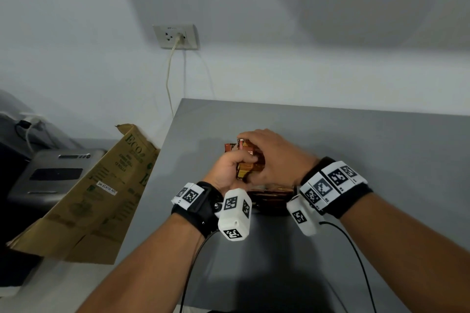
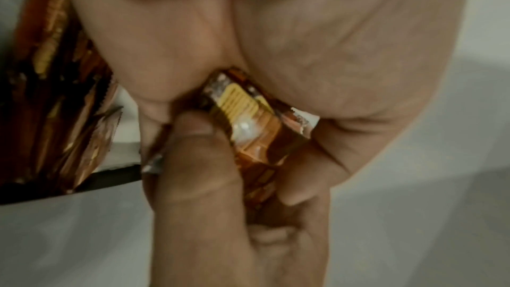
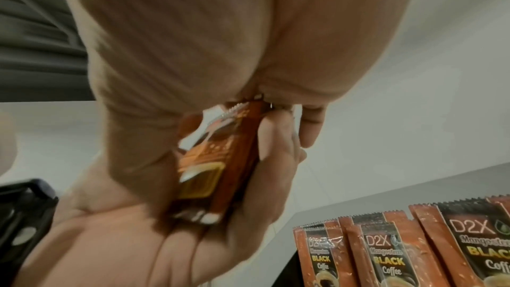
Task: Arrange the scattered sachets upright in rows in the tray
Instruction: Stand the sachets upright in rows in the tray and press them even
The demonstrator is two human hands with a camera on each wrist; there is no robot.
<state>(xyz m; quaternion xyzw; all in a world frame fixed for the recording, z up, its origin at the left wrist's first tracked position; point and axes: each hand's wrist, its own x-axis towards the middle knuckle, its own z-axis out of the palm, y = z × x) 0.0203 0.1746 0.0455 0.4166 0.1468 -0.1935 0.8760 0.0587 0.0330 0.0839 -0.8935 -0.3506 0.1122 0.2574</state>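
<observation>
A small bundle of orange-brown coffee sachets is held above the grey table by both hands. My left hand grips its lower end, fingers curled round it. My right hand closes over the top. In the left wrist view the bundle is squeezed between palm and fingers; the right wrist view shows the bundle lying in the left hand. Several sachets stand upright in a row in the dark tray, just below my wrists and mostly hidden by them.
A brown cardboard box leans at the table's left edge, beside a grey appliance. A wall socket with a cord hangs behind. Cables trail from both wrist cameras toward me.
</observation>
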